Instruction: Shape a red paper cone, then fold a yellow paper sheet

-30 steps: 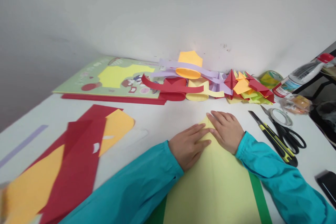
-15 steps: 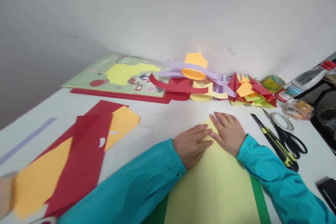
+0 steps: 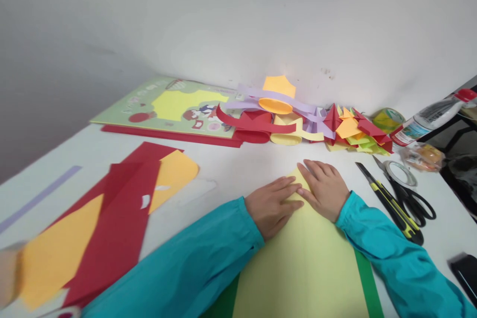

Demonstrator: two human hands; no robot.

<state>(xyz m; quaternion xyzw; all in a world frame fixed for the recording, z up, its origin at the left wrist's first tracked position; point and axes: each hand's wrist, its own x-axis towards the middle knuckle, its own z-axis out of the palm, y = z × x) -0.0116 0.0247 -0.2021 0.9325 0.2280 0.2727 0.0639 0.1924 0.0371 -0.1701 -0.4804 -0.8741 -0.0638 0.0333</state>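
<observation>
A large pale yellow sheet of paper (image 3: 301,263) lies in front of me, narrowing to a point at its far end. Green strips (image 3: 368,278) show along both its sides. Flat near that tip rests my left hand (image 3: 274,206), its fingers stretched out over the left edge. My right hand (image 3: 324,189) lies on the opposite edge with its fingers spread, and the fingertips of both hands nearly meet. The paper just under the fingers is hidden. To the right of my right hand lie a yellow-and-black utility knife (image 3: 391,203) and black scissors (image 3: 408,196).
Red paper (image 3: 122,218) and orange pieces (image 3: 63,248) lie at left, beside a lilac strip (image 3: 40,198). Along the wall stand a green printed pad (image 3: 141,104), curled paper shapes (image 3: 257,126), folded papers (image 3: 357,129) and a bottle (image 3: 428,117). A tape roll (image 3: 400,173) is near the scissors.
</observation>
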